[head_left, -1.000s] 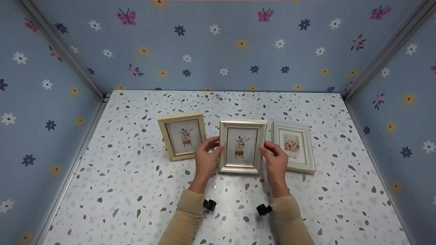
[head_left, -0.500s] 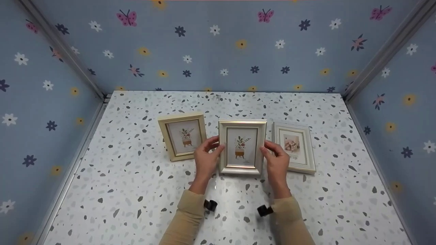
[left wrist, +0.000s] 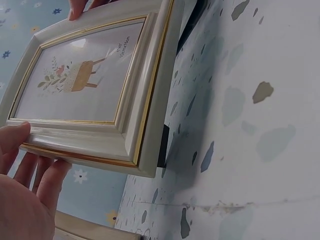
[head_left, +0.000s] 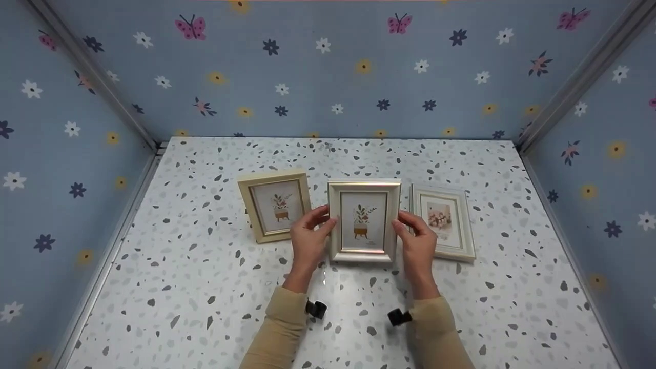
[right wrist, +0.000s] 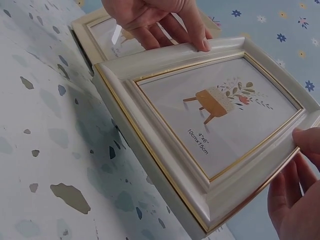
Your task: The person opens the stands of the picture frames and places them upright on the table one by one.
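Note:
A white picture frame with gold edging (head_left: 364, 257) is held upright and tilted back between my two hands. It shows a potted-plant print. My left hand (head_left: 308, 245) pinches its left side, thumb on the front and fingers behind. On the opposite side my right hand (head_left: 419, 249) pinches it the same way. The left wrist view shows the frame's lower edge (left wrist: 150, 125) close to the tabletop, with a dark piece behind it; whether it touches the table is hard to tell. The right wrist view shows size lettering on the print (right wrist: 197, 142).
A cream picture frame (head_left: 251, 205) stands tilted back at the left, near my left hand. To the right a whitish frame with a pink flower picture (head_left: 467, 225) leans or lies behind my right hand. Floral panels (head_left: 328, 77) wall in the speckled table (head_left: 205, 307).
The held white frame has shifted very slightly to the left. Both hands keep their grip on its sides, and the other two frames stay where they were.

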A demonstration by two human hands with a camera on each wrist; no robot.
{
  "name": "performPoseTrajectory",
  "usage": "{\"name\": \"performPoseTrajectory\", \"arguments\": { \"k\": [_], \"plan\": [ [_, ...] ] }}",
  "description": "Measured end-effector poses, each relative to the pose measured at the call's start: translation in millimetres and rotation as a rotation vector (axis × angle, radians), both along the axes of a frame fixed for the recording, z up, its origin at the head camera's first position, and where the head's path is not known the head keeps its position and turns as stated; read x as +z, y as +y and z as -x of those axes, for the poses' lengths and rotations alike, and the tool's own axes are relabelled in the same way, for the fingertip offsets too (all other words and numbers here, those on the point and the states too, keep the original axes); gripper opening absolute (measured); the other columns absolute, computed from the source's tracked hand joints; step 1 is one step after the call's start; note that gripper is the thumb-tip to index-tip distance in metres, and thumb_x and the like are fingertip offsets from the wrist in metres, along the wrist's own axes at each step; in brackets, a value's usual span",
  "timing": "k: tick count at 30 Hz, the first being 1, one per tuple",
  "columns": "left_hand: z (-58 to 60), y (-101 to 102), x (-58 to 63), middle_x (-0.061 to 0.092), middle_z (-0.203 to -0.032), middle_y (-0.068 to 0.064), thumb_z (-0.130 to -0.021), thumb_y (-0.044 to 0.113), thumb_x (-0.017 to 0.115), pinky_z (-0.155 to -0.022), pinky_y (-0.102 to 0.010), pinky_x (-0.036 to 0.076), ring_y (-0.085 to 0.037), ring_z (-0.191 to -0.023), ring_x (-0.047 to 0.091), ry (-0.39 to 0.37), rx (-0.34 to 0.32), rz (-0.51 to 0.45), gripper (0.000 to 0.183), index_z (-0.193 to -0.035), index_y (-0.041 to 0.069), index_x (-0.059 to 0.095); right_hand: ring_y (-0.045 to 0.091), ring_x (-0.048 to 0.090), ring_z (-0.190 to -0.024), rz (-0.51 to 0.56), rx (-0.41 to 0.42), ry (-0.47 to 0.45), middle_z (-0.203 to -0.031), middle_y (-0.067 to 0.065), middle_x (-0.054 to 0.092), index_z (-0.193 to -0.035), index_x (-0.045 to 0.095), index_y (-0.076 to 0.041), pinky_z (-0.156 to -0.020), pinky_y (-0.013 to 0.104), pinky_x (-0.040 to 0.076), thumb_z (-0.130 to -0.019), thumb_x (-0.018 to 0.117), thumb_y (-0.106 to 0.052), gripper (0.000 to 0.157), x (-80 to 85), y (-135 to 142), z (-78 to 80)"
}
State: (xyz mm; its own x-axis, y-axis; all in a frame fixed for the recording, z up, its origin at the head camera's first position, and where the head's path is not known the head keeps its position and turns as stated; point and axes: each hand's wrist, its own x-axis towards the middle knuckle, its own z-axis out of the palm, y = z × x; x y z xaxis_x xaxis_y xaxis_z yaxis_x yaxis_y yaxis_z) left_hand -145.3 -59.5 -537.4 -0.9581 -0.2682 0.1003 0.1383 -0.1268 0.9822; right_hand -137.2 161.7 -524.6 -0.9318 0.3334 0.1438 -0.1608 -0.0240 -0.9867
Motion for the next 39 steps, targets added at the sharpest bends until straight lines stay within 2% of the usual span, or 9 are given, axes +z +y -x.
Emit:
{"name": "performPoseTrajectory", "arguments": {
  "k": [3,9,17,26,31,39],
  "plan": [
    [0.0,0.3,-1.9,0.072,-0.105,-0.012,-0.081,0.002,0.082,-0.076,-0.030,0.058,-0.025,-0.099,0.067,0.002,0.015,0.005,0.032,-0.112,0.002,0.073,0.017,0.064,-0.102,0.005,0.006,0.024,-0.106,0.010,0.071,-0.109,0.073,0.006,-0.085,0.025,0.053,-0.086,0.077,0.000,0.025,0.3,-0.1,-0.7],
    [-0.4,0.8,-1.5,0.072,-0.105,-0.014,-0.082,-0.002,0.079,-0.074,-0.029,0.058,-0.025,-0.099,0.067,-0.029,0.050,0.019,0.032,-0.113,-0.001,0.073,0.021,0.065,-0.104,0.011,0.021,0.067,-0.107,0.014,0.071,-0.108,0.074,0.005,-0.086,0.028,0.054,-0.086,0.077,-0.001,0.023,2.3,-0.1,-0.9],
    [-13.3,-0.5,24.9,0.072,-0.101,-0.013,-0.083,-0.005,0.077,-0.068,-0.033,0.059,-0.021,-0.087,0.068,0.001,0.038,-0.001,0.030,-0.112,-0.002,0.072,0.018,0.066,-0.101,0.020,0.050,0.090,-0.110,0.017,0.071,-0.109,0.071,0.009,-0.083,0.027,0.055,-0.086,0.076,0.001,0.025,5.5,0.8,-1.7],
    [-13.3,-3.4,28.8,0.071,-0.106,-0.015,-0.085,-0.003,0.076,-0.074,-0.030,0.059,-0.021,-0.093,0.069,-0.039,0.023,-0.056,0.031,-0.116,-0.002,0.071,0.016,0.067,-0.098,0.021,0.112,0.180,-0.110,0.018,0.070,-0.109,0.069,0.014,-0.086,0.028,0.055,-0.087,0.072,0.007,0.023,7.9,5.4,-2.7],
    [-13.1,-6.3,27.6,0.072,-0.107,-0.015,-0.087,-0.002,0.075,-0.072,-0.032,0.059,-0.020,-0.094,0.070,-0.010,0.022,-0.023,0.031,-0.117,-0.003,0.070,0.017,0.066,-0.098,0.005,0.129,0.200,-0.110,0.018,0.071,-0.109,0.069,0.013,-0.089,0.028,0.053,-0.088,0.071,0.006,0.022,8.7,8.2,-2.8],
    [-1.7,-8.3,2.3,0.071,-0.110,-0.015,-0.088,0.001,0.075,-0.075,-0.032,0.059,-0.021,-0.095,0.070,-0.017,0.010,-0.061,0.033,-0.120,-0.001,0.069,0.018,0.067,-0.098,-0.004,0.155,0.221,-0.111,0.019,0.071,-0.109,0.069,0.013,-0.087,0.027,0.053,-0.087,0.072,0.006,0.023,10.4,11.8,-2.3]
  ]
}}
